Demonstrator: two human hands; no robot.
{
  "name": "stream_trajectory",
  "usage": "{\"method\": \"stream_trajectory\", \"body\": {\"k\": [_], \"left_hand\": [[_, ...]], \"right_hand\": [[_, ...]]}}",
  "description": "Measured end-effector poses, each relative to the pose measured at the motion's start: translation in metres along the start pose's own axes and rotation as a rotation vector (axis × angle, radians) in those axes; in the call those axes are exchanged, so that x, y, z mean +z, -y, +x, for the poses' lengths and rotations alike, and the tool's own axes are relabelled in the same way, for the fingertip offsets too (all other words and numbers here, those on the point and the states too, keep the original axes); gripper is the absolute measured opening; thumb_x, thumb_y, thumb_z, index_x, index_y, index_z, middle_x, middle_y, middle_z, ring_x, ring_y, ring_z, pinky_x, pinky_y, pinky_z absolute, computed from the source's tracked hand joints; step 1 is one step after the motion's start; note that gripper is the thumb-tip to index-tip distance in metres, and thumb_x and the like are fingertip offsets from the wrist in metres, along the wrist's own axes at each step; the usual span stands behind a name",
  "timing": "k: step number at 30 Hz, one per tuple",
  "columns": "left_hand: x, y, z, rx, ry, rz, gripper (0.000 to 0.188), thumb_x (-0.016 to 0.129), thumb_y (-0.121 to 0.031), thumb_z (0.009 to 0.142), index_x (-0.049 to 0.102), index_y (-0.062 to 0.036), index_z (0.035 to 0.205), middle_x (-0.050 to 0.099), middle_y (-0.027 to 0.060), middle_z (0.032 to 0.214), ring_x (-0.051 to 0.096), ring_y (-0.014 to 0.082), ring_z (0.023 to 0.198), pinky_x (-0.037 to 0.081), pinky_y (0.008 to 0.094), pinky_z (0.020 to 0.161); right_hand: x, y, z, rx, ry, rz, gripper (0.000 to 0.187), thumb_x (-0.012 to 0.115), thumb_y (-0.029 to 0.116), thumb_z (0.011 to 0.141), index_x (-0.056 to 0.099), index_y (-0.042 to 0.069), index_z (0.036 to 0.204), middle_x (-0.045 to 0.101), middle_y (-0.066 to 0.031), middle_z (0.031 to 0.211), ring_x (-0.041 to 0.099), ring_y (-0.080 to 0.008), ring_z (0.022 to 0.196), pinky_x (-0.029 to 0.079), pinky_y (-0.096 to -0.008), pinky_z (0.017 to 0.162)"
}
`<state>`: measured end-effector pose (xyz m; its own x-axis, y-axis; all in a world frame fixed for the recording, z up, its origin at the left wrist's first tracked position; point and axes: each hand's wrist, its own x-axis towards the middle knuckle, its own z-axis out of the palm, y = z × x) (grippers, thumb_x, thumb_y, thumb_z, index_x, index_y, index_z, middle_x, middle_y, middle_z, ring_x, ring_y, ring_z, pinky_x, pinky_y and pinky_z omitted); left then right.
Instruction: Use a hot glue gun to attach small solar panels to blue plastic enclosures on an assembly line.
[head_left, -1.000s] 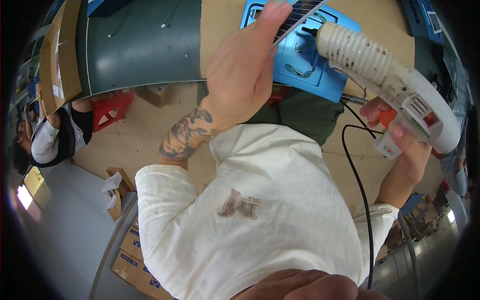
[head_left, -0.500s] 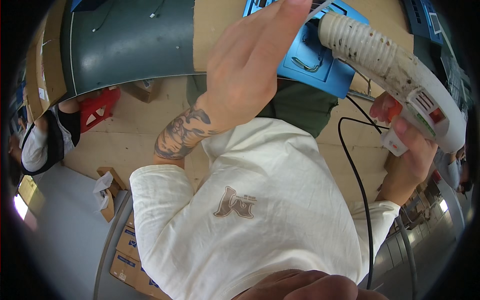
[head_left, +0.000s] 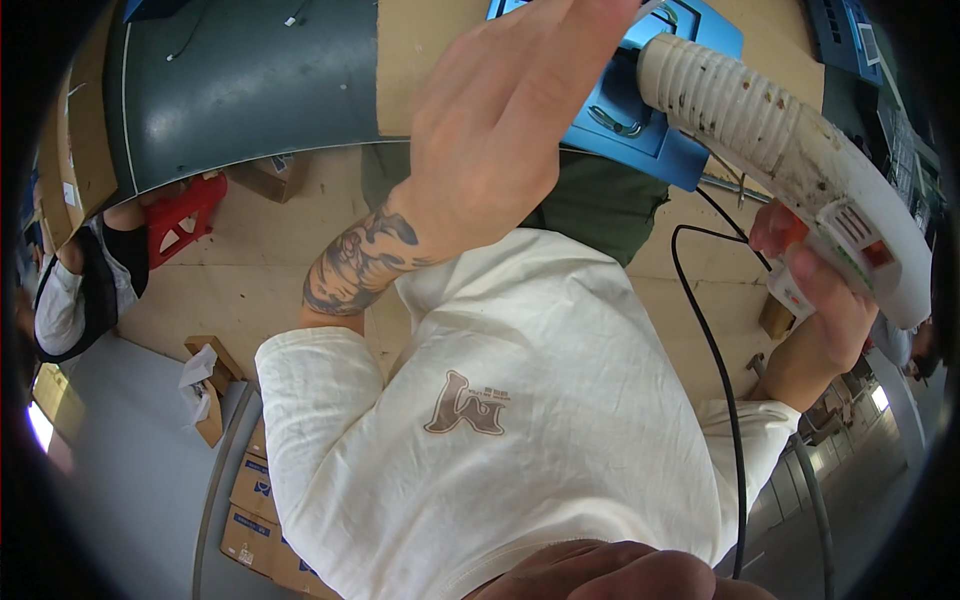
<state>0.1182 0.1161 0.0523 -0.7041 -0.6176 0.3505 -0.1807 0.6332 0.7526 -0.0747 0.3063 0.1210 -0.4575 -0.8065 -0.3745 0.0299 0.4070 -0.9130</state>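
Change: since the earlier frames your left hand [head_left: 500, 130] loomed larger and slid toward the top edge, and the glue gun [head_left: 790, 150] swung closer to the lens.
Left hand: your fingers lay loosely spread over the blue plastic part [head_left: 640, 110], fingertips cut off by the top edge; you could not tell whether they pinched anything.
Right hand: your right hand [head_left: 820, 310] was wrapped around the grip of the white, stained glue gun, one finger on its orange trigger.
Glue gun: its ribbed barrel pointed up and left, the muzzle just beside the blue part; its black cord [head_left: 715, 360] hung down past your white shirt [head_left: 500, 420].
Surface: the blue part rested on a cardboard-covered bench [head_left: 420, 50], next to a dark green sheet [head_left: 240, 90].
Room: below lay a pale wooden floor [head_left: 260, 260], a red stool [head_left: 185, 215], cardboard boxes [head_left: 255, 510], and another person [head_left: 75, 290] at the left rim.
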Motion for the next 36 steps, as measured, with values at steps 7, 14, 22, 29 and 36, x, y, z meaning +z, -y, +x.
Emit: {"method": "stream_trajectory", "body": {"k": [7, 14, 22, 29, 36], "left_hand": [[-0.002, -0.002, 0.001, -0.009, 0.016, -0.010, 0.051, 0.054, 0.011, 0.080, 0.051, 0.0066, 0.131, 0.062, 0.0233, 0.120, 0.066, 0.0345, 0.103, 0.051, 0.0368, 0.085], [-0.004, -0.006, 0.007, -0.048, 0.031, 0.004, 0.048, 0.055, 0.010, 0.079, 0.054, 0.0067, 0.128, 0.065, 0.0245, 0.114, 0.068, 0.0347, 0.098, 0.053, 0.0371, 0.081], [0.002, 0.008, 0.001, 0.071, -0.088, -0.063, 0.046, 0.059, 0.009, 0.081, 0.057, 0.0062, 0.127, 0.067, 0.0230, 0.111, 0.068, 0.0367, 0.096, 0.053, 0.0382, 0.082], [0.005, 0.015, -0.001, 0.098, -0.116, -0.106, 0.045, 0.059, 0.009, 0.082, 0.057, 0.0057, 0.127, 0.067, 0.0223, 0.112, 0.068, 0.0364, 0.097, 0.053, 0.0379, 0.083], [0.003, 0.024, -0.004, 0.115, -0.136, -0.140, 0.045, 0.058, 0.010, 0.083, 0.057, 0.0050, 0.128, 0.067, 0.0212, 0.113, 0.067, 0.0354, 0.099, 0.052, 0.0375, 0.085]], "right_hand": [[0.001, -0.003, -0.009, 0.035, -0.035, -0.009, 0.043, 0.073, 0.008, 0.068, 0.061, -0.005, 0.108, 0.065, -0.0164, 0.092, 0.061, -0.0257, 0.079, 0.050, -0.0359, 0.068], [0.002, 0.004, -0.010, -0.047, 0.028, -0.228, 0.040, 0.065, 0.022, 0.078, 0.059, -0.004, 0.109, 0.059, -0.0126, 0.085, 0.056, -0.0220, 0.075, 0.045, -0.0341, 0.066], [0.007, 0.013, -0.019, -0.034, -0.050, -0.290, 0.033, 0.063, 0.019, 0.077, 0.061, -0.003, 0.101, 0.061, -0.0139, 0.087, 0.057, -0.0227, 0.076, 0.045, -0.0347, 0.067], [-0.032, 0.033, -0.004, -0.162, 0.311, -0.363, 0.040, 0.063, 0.017, 0.080, 0.057, -0.004, 0.112, 0.062, -0.0118, 0.088, 0.060, -0.0241, 0.076, 0.048, -0.0349, 0.067], [-0.019, 0.052, -0.013, -0.076, -0.025, -0.383, 0.046, 0.064, 0.026, 0.071, 0.060, -0.004, 0.106, 0.061, -0.0130, 0.087, 0.056, -0.0224, 0.073, 0.045, -0.0337, 0.065]]}}
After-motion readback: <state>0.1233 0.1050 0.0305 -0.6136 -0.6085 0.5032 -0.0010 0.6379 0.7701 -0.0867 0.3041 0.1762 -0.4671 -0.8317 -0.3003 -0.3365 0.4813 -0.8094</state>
